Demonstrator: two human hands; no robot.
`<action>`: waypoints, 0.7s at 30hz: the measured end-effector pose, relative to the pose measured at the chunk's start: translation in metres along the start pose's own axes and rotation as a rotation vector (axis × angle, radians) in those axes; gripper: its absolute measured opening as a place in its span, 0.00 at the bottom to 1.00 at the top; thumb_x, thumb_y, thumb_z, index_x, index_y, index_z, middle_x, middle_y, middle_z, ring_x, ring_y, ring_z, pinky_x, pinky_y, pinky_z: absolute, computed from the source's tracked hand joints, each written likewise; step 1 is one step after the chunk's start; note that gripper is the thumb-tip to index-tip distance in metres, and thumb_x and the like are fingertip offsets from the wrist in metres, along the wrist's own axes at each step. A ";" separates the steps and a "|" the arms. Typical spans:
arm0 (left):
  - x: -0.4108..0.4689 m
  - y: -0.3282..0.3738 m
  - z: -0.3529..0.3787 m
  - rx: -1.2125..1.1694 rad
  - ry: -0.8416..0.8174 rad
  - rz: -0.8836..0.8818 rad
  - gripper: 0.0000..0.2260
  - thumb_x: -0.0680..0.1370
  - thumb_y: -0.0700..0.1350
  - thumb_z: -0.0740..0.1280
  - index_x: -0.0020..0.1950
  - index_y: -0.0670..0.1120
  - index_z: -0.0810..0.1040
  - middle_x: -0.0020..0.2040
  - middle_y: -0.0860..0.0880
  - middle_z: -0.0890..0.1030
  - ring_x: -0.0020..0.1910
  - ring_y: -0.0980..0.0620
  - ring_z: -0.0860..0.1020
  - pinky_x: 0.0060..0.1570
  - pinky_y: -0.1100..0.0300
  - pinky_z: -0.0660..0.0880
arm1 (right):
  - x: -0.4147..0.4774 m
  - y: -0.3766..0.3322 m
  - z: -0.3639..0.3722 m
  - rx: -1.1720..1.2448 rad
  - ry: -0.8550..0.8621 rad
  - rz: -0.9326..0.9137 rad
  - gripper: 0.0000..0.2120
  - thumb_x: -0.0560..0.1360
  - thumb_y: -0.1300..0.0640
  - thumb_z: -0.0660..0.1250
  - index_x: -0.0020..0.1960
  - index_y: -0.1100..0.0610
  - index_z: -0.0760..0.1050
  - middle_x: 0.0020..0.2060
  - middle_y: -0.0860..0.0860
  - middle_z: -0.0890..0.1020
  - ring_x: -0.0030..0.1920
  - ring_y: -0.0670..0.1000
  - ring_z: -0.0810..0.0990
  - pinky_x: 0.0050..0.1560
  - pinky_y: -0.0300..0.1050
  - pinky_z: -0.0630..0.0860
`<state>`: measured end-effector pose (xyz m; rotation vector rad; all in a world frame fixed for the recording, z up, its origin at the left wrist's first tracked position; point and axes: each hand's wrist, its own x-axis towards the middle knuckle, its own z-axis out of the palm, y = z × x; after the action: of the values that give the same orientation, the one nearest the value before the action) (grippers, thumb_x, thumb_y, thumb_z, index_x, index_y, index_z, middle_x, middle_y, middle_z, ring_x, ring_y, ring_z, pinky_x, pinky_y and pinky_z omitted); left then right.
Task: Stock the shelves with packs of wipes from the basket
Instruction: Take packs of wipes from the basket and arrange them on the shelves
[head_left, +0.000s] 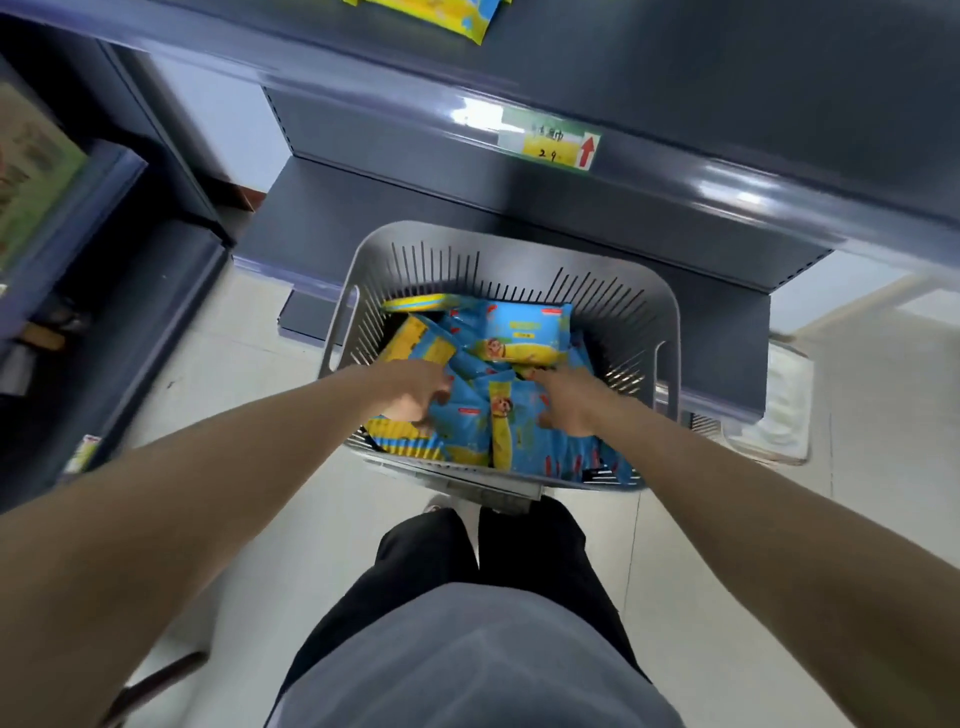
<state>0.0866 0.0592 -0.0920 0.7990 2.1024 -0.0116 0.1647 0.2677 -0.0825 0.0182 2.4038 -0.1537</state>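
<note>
A grey slatted basket (519, 247) stands in front of me at the foot of the dark blue shelves, holding several blue and yellow packs of wipes (524, 332). My left hand (413, 392) reaches into the basket's left side, its fingers curled over a pack of wipes (457, 421). My right hand (569, 402) lies on the packs at the right side with its fingers stretched forward. More packs of wipes (441, 18) lie on the upper shelf (675, 67) at the top edge. The frame is motion-blurred.
A price tag (550, 145) with a red arrow sits on the upper shelf's front edge. The low bottom shelf (415, 208) lies behind the basket. Another shelf unit with green boxes (31, 166) stands at the left. A clear plastic bin (779, 415) sits right of the basket.
</note>
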 end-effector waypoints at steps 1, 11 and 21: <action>0.001 -0.003 0.003 -0.004 -0.019 -0.013 0.21 0.70 0.42 0.73 0.61 0.44 0.74 0.59 0.45 0.76 0.56 0.45 0.75 0.50 0.57 0.71 | 0.003 -0.001 0.002 -0.011 0.014 0.009 0.31 0.75 0.51 0.67 0.74 0.55 0.59 0.68 0.58 0.66 0.63 0.60 0.70 0.59 0.53 0.74; 0.002 -0.022 0.011 0.087 -0.073 -0.068 0.10 0.72 0.35 0.69 0.53 0.40 0.77 0.51 0.41 0.80 0.51 0.43 0.77 0.47 0.54 0.72 | 0.010 -0.014 -0.011 0.158 -0.041 -0.007 0.09 0.75 0.57 0.66 0.48 0.64 0.73 0.44 0.56 0.74 0.43 0.53 0.73 0.40 0.44 0.70; -0.046 0.002 -0.080 -0.091 0.261 -0.017 0.07 0.70 0.41 0.68 0.47 0.41 0.77 0.44 0.40 0.82 0.45 0.43 0.81 0.41 0.57 0.75 | -0.024 -0.006 -0.119 0.402 0.218 -0.021 0.09 0.75 0.61 0.58 0.55 0.60 0.66 0.43 0.60 0.78 0.40 0.59 0.79 0.41 0.52 0.78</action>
<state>0.0498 0.0589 -0.0076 0.7608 2.3360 0.1876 0.1030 0.2762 0.0223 0.2047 2.5492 -0.6730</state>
